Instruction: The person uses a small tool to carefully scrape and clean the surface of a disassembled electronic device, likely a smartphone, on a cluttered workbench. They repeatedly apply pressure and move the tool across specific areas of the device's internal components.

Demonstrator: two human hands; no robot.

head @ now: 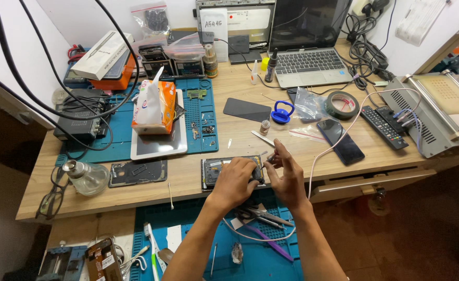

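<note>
left fingers (247,169) clamped on opened phone (214,169), long axis left-right, right fingers (280,151) pinched on small tool (271,155)

Electronics repair workshop, opened phone (233,170) on wooden bench (188,179), blue work mats (120,125), tweezers (263,214), laptop (306,47)

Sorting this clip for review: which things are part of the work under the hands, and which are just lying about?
In hand:
- opened phone, held down by the left hand
- small tool, pinched in the right hand

Lying about:
- laptop
- tissue pack
- tape roll
- remote control
- dark phone
- glass bottle
- blue suction cup
</note>
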